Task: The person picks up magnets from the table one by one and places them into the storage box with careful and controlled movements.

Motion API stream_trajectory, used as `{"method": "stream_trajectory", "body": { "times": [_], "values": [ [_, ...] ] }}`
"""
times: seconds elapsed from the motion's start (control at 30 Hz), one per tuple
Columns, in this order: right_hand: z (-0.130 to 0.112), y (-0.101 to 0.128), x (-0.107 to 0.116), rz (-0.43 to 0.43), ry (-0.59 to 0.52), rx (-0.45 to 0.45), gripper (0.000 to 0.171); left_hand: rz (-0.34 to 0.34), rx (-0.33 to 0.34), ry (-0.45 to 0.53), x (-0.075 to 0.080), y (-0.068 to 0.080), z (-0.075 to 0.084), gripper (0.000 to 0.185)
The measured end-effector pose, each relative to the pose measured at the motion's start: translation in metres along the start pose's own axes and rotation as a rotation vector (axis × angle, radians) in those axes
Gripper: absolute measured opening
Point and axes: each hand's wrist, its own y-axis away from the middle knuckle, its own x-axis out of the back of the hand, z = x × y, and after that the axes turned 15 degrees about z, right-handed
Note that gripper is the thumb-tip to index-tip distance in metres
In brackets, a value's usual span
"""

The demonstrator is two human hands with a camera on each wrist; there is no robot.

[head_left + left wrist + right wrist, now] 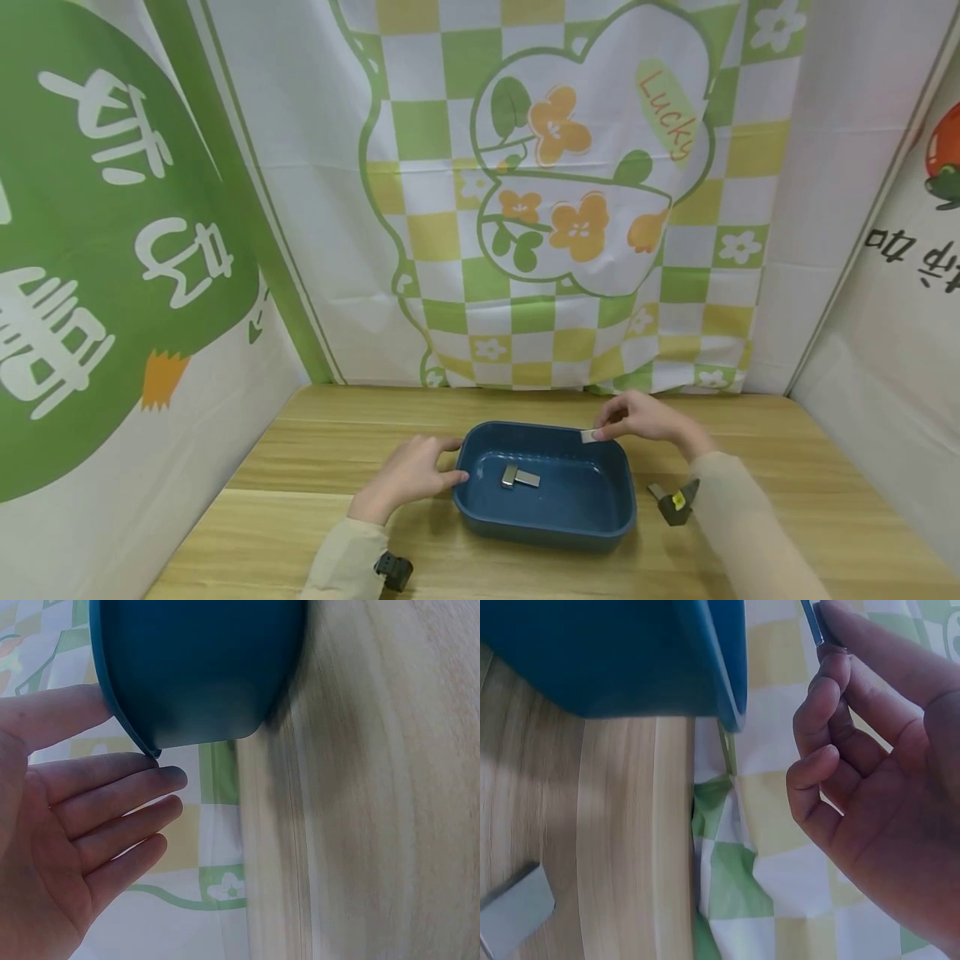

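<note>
Beside the left end of a blue plastic bin, my left hand touches the rim with its thumb and index finger. The other fingers are stretched out below in the left wrist view. My right hand pinches a small flat silver metal piece between thumb and fingers, over the bin's far right rim. In the right wrist view, only an edge of that metal piece shows; the remaining fingers curl loosely. Two small silver pieces lie on the bin's floor: a blocky one and a flat one.
Another flat silver piece lies on the wooden table, right of the bin and partly hidden by the right wrist camera in the head view. A printed cloth hangs behind the table, with more cloth along both sides.
</note>
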Motion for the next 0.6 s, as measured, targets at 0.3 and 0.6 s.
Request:
{"method": "stream_trajectory", "body": {
  "times": [0.3, 0.6],
  "values": [
    [-0.002, -0.008, -0.008, -0.03, 0.013, 0.014, 0.017, 0.0, 0.002, -0.006, -0.001, -0.001, -0.001, 0.051],
    [-0.003, -0.015, -0.015, -0.053, 0.024, 0.013, 0.015, 0.004, -0.001, -0.02, -0.002, -0.001, -0.001, 0.051]
  ]
}}
